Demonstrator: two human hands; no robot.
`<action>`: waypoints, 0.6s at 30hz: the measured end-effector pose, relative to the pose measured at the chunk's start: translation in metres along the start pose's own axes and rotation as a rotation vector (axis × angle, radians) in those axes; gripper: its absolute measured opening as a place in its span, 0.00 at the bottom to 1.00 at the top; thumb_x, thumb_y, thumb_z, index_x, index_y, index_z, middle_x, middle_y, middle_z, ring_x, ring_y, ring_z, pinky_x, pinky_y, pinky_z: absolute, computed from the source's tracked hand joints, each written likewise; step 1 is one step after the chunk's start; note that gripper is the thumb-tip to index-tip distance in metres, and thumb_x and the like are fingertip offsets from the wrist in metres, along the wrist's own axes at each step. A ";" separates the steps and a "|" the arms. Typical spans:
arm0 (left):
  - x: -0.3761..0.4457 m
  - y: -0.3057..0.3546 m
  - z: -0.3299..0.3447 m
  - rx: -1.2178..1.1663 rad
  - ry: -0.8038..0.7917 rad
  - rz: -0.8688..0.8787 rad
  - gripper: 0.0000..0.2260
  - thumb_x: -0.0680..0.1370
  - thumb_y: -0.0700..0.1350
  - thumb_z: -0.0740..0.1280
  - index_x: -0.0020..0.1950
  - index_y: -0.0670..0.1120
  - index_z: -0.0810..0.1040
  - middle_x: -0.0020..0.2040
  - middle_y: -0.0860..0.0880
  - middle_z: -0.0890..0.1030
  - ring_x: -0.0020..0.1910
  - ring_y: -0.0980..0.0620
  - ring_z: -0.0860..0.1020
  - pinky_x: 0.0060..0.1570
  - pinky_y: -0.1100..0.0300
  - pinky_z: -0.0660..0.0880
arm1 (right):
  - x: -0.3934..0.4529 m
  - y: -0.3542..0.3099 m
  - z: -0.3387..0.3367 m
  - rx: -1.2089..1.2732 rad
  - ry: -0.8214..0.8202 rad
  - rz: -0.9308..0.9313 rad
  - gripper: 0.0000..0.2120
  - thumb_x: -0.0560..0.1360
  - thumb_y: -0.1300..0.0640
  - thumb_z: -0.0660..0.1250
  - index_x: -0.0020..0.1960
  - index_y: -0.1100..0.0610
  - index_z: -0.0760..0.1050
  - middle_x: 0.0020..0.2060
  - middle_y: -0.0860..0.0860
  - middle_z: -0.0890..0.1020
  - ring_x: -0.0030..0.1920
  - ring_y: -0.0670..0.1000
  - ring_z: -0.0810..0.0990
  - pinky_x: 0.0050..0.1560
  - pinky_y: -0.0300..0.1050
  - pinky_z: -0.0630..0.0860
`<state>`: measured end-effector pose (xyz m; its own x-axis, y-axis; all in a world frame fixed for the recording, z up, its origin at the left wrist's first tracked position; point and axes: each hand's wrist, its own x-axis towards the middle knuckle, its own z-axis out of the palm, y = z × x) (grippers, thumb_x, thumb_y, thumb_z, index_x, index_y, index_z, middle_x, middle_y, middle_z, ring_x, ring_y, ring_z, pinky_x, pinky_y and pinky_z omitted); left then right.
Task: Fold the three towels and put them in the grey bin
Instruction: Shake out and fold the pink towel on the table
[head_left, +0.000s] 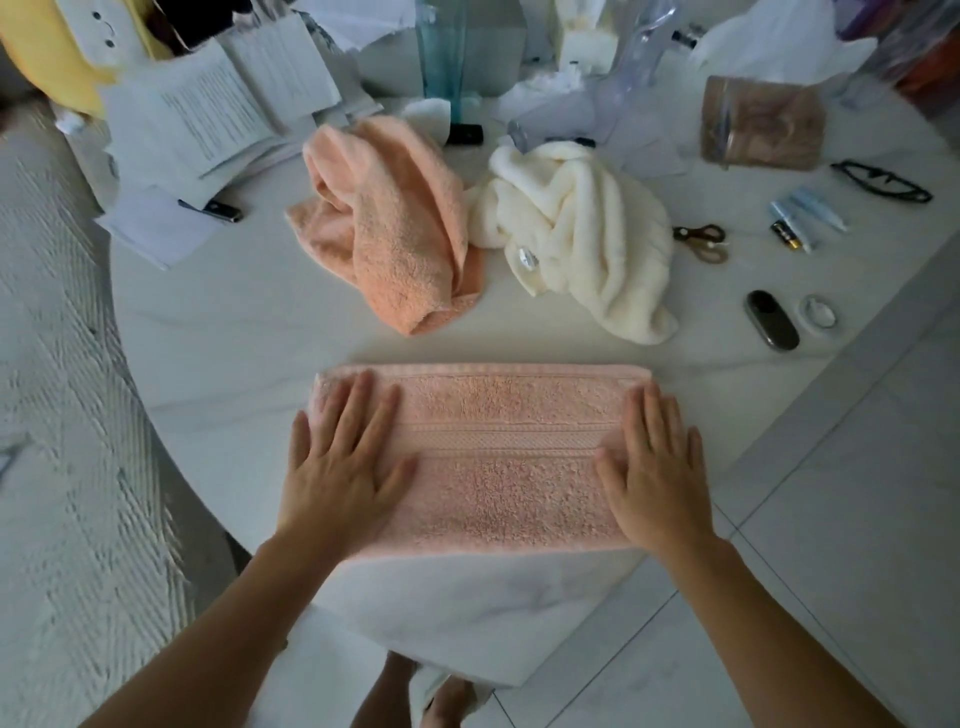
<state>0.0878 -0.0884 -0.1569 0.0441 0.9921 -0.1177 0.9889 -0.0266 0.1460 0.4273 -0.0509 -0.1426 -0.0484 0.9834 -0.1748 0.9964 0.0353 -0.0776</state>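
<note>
A pink towel (498, 457) lies flat and folded into a long rectangle near the front edge of the white marble table (223, 332). My left hand (343, 467) presses palm-down on its left end, fingers spread. On its right end my right hand (654, 467) rests flat the same way. Behind it, a crumpled peach towel (395, 223) and a crumpled cream towel (576, 228) sit side by side, touching. No grey bin is in view.
Stacks of papers (208, 130) crowd the back left. A teal glass vase (441, 52), scissors (701, 241), glasses (880, 182), a dark oval fob (771, 319), a tape roll (821, 312) and small tubes (805, 218) lie at the back and right. Tiled floor lies to the right.
</note>
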 end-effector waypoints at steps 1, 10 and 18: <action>-0.004 -0.004 0.001 -0.043 -0.008 -0.041 0.33 0.81 0.67 0.44 0.82 0.56 0.39 0.83 0.51 0.40 0.81 0.48 0.40 0.78 0.42 0.47 | -0.002 0.003 0.000 0.037 0.003 0.059 0.35 0.80 0.41 0.47 0.81 0.58 0.47 0.81 0.57 0.50 0.80 0.58 0.51 0.75 0.64 0.57; -0.021 -0.006 -0.012 -0.433 0.029 -0.254 0.29 0.84 0.56 0.55 0.82 0.57 0.47 0.83 0.46 0.50 0.81 0.46 0.50 0.78 0.46 0.54 | 0.016 -0.010 0.000 0.228 0.250 0.145 0.23 0.74 0.57 0.53 0.59 0.72 0.73 0.57 0.70 0.76 0.56 0.70 0.75 0.55 0.64 0.73; 0.013 -0.024 -0.048 -0.628 0.161 -0.439 0.21 0.78 0.47 0.69 0.71 0.50 0.71 0.74 0.47 0.64 0.67 0.43 0.72 0.66 0.52 0.72 | 0.041 -0.020 -0.006 0.249 0.416 0.213 0.15 0.76 0.60 0.64 0.61 0.64 0.74 0.63 0.66 0.75 0.62 0.68 0.74 0.68 0.68 0.63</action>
<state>0.0583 -0.0685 -0.1151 -0.4006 0.9028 -0.1566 0.6434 0.3989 0.6534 0.4062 -0.0105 -0.1423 0.2361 0.9533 0.1885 0.9316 -0.1669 -0.3229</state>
